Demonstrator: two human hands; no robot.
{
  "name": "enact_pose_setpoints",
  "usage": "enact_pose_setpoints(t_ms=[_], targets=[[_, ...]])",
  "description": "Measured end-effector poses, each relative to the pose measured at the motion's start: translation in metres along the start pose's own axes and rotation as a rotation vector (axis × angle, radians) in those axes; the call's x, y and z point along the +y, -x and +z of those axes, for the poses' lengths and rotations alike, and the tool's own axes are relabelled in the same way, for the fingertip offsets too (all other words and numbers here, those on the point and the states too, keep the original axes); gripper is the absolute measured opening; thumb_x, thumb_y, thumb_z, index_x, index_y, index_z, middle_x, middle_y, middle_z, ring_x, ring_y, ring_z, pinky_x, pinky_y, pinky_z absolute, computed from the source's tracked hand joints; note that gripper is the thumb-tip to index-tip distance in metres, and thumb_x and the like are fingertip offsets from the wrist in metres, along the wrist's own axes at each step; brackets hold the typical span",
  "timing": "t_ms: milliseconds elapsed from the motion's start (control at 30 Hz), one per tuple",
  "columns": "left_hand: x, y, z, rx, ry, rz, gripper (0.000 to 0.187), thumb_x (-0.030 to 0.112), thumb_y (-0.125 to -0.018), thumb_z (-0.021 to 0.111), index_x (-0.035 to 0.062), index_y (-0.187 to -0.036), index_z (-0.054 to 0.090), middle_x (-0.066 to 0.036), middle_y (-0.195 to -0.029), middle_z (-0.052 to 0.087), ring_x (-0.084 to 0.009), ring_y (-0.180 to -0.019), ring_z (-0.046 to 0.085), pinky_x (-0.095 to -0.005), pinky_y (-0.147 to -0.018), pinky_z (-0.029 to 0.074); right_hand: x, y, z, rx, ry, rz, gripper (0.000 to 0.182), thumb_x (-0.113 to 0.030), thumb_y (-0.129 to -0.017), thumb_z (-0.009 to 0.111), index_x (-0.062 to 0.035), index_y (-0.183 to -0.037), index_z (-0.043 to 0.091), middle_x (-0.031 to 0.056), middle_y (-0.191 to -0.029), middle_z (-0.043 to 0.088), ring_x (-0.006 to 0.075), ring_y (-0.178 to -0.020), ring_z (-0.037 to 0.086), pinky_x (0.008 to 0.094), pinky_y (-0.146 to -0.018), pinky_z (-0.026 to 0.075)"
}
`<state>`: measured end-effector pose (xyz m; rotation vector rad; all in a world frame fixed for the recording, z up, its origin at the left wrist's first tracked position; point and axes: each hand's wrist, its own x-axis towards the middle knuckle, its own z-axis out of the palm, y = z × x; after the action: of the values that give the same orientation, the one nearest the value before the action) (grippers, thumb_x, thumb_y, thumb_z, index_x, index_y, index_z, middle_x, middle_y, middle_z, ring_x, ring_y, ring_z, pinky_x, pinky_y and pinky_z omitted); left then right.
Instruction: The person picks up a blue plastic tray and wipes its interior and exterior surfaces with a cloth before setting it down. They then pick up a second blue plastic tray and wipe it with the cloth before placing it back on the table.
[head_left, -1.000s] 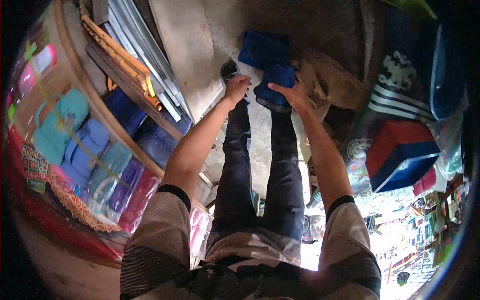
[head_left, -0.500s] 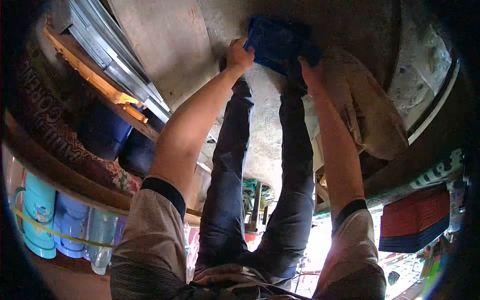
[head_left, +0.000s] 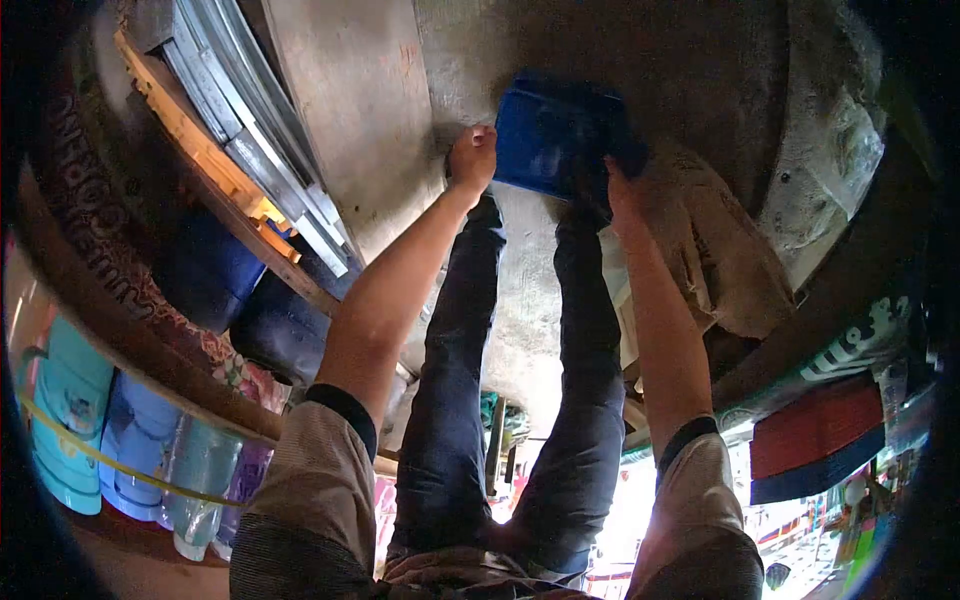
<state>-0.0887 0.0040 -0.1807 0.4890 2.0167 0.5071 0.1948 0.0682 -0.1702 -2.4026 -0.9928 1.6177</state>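
Observation:
Beyond my knees, over a grey-brown floor, is a blue plastic tray [head_left: 560, 135] with a shiny broad face and a straight near edge. My left hand [head_left: 473, 157] is closed at its left edge, fingers curled and knuckles up. At the lower right corner my right hand [head_left: 622, 190] grips it, the thumb lying along the side. Most of the right fingers are hidden behind the tray. Both arms reach out straight on either side of my dark-trousered legs [head_left: 440, 350].
A brown sack [head_left: 715, 245] lies right of the tray. To the left are a wooden board [head_left: 350, 100], metal bars [head_left: 250, 120] and dark blue containers [head_left: 210, 265]. Bottles [head_left: 70, 410] hang behind a yellow cord at lower left. A red and blue stack [head_left: 815, 435] sits at lower right.
The tray and both hands have come closer to me, lower in the picture. More of the tray's broad face shows. The left hand has turned, its knuckles now upward.

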Motion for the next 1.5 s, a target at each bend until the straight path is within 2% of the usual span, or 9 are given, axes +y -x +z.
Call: enact_pose_setpoints(t_ms=[267,367,400,533,633,1000,1133,1300,1500], targets=[[0.091,0.164,-0.073,0.101,0.206,-0.135,0.076,0.060,-0.114,0.036,-0.0050,-0.147,0.059,-0.024,-0.144,0.065,-0.0327,-0.136,0.059,-0.0388,-0.117,0.040,-0.101,0.133,-0.061,-0.102,-0.210,-0.079,0.055,-0.033,-0.091,0.083,0.0020,-0.132,0.070,0.0142,-0.124,0.074,0.0248,-0.109,0.069,0.0377,-0.098,0.052],[0.169,0.252,-0.113,0.153,0.303,-0.204,0.071,0.054,-0.115,0.039,-0.0087,-0.138,0.063,-0.019,-0.141,0.067,-0.0280,-0.132,0.059,-0.0372,-0.115,0.040,-0.133,0.207,-0.105,-0.111,-0.126,-0.108,0.049,-0.026,-0.094,0.082,-0.0005,-0.134,0.069,0.0084,-0.119,0.076,0.0220,-0.108,0.067,0.0381,-0.101,0.051],[0.135,0.262,-0.111,0.225,0.236,0.095,0.065,0.048,-0.116,0.039,-0.0093,-0.133,0.065,-0.021,-0.138,0.068,-0.0327,-0.128,0.061,-0.0402,-0.112,0.042,-0.154,0.239,-0.125,-0.118,-0.236,-0.105,0.049,-0.026,-0.094,0.083,-0.0005,-0.133,0.070,0.0082,-0.119,0.076,0.0201,-0.108,0.067,0.0372,-0.100,0.051],[0.136,0.338,-0.138,0.081,0.348,0.351,0.060,0.042,-0.117,0.038,-0.0078,-0.147,0.055,-0.026,-0.142,0.063,-0.0374,-0.134,0.058,-0.0399,-0.120,0.038,-0.190,0.338,-0.205,-0.188,-0.377,-0.093,0.046,-0.033,-0.091,0.087,-0.0018,-0.123,0.076,0.0053,-0.112,0.077,0.0170,-0.101,0.069,0.0354,-0.097,0.054],[0.196,0.400,-0.161,-0.146,0.806,-0.051,0.074,0.055,-0.114,0.040,-0.0073,-0.153,0.049,-0.019,-0.158,0.054,-0.0283,-0.147,0.048,-0.0367,-0.125,0.031,-0.219,0.405,-0.271,-0.230,-0.369,-0.226,0.044,-0.030,-0.090,0.089,-0.0016,-0.121,0.076,0.0047,-0.111,0.076,0.0162,-0.098,0.070,0.0337,-0.093,0.056],[0.396,0.569,-0.214,-0.112,0.396,0.489,0.071,0.049,-0.115,0.040,-0.0046,-0.160,0.038,-0.023,-0.162,0.045,-0.0338,-0.149,0.044,-0.0399,-0.125,0.031,-0.286,0.522,-0.468,0.148,-0.428,-0.591,0.036,-0.021,-0.084,0.090,-0.0003,-0.109,0.075,0.0054,-0.092,0.078,0.0114,-0.081,0.069,0.0338,-0.079,0.057],[0.432,0.610,-0.218,-0.127,0.385,0.643,0.068,0.047,-0.116,0.039,-0.0041,-0.161,0.038,-0.023,-0.162,0.045,-0.0340,-0.148,0.045,-0.0409,-0.125,0.032,-0.308,0.568,-0.487,0.532,-0.360,-0.869,0.040,-0.019,-0.084,0.086,0.0013,-0.115,0.072,0.0146,-0.099,0.081,0.0219,-0.093,0.077,0.0396,-0.084,0.058],[0.470,0.660,-0.200,-0.139,0.389,0.825,0.065,0.043,-0.116,0.039,-0.0036,-0.161,0.036,-0.023,-0.161,0.045,-0.0343,-0.146,0.046,-0.0422,-0.124,0.033,-0.325,0.603,-0.486,0.561,-0.454,-0.982,0.034,-0.004,-0.090,0.076,-0.0023,-0.122,0.065,0.0203,-0.105,0.075,0.0355,-0.102,0.074,0.0417,-0.091,0.055],[0.508,0.699,-0.195,-0.147,0.403,1.046,0.061,0.039,-0.117,0.039,-0.0029,-0.161,0.035,-0.024,-0.159,0.045,-0.0346,-0.144,0.047,-0.0437,-0.122,0.034,-0.331,0.649,-0.462,0.624,-0.195,-1.246,0.076,0.010,-0.078,0.070,-0.0064,-0.150,0.056,0.0235,-0.158,0.052,0.0459,-0.151,0.042,0.0516,-0.127,0.030]])
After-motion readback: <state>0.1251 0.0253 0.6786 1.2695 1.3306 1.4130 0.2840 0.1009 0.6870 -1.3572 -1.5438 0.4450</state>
